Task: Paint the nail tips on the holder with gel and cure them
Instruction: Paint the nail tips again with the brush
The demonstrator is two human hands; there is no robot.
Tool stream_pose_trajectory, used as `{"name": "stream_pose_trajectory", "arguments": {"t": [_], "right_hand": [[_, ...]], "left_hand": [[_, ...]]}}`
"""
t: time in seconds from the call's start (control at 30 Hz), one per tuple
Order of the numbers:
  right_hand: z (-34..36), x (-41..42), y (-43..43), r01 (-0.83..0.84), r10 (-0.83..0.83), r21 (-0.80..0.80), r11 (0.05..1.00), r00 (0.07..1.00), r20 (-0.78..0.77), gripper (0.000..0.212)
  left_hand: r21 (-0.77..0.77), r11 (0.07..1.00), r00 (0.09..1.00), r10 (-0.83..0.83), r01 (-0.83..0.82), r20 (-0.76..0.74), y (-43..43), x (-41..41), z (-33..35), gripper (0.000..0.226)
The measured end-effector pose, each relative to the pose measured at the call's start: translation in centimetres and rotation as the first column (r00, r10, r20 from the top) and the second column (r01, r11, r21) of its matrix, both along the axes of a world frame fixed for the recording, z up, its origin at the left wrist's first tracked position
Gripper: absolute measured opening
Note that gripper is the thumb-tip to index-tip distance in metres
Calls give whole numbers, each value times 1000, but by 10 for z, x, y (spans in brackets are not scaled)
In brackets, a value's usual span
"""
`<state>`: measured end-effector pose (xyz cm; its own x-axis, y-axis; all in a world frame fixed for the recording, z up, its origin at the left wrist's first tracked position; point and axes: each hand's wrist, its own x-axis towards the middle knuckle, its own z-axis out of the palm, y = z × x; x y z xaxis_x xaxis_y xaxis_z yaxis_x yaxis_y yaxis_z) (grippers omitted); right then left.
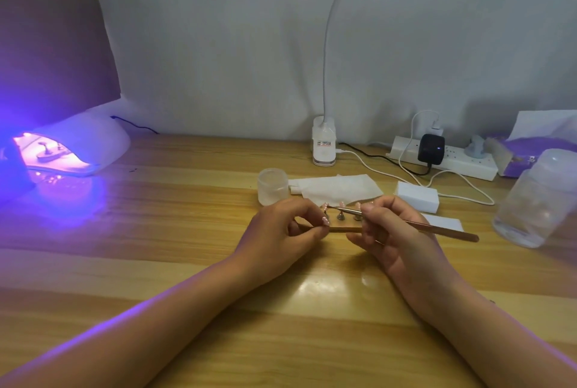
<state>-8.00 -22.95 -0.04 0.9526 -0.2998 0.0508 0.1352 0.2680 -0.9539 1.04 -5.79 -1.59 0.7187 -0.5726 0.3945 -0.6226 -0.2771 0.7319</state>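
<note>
**Two hands, one fine brush on the nail tips**

Left hand (281, 228) grips the left end of the holder (340, 229), which lies mid-table (187, 231) close in front of the person. The right hand (390, 231) pinches a thin brush (443, 230), its point at the leftmost of the nail tips (341, 204). This is best done, I judge, with short light strokes — right hand braced on the wood, holder pinned flat — so no gel reaches the pegs (339, 216). The curing lamp (84, 144) glows violet, well apart at far left.

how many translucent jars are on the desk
2. A small frosted jar stands just behind the left hand; a larger clear jar stands at the far right of the desk. None seems hidden.
</note>
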Motion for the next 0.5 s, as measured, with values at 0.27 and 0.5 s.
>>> {"name": "stream_pose_trajectory", "arguments": {"t": [0.27, 0.5], "right_hand": [[-2, 0, 3, 16, -15, -57, 998, 1000, 18, 16], [-3, -3, 8, 114, -96, -331, 937, 993, 69, 28]], "left_hand": [[142, 990, 1000, -4, 0, 24, 2, 1, -1, 9], [154, 988, 1000, -18, 14, 20, 4, 0, 0, 7]]}}
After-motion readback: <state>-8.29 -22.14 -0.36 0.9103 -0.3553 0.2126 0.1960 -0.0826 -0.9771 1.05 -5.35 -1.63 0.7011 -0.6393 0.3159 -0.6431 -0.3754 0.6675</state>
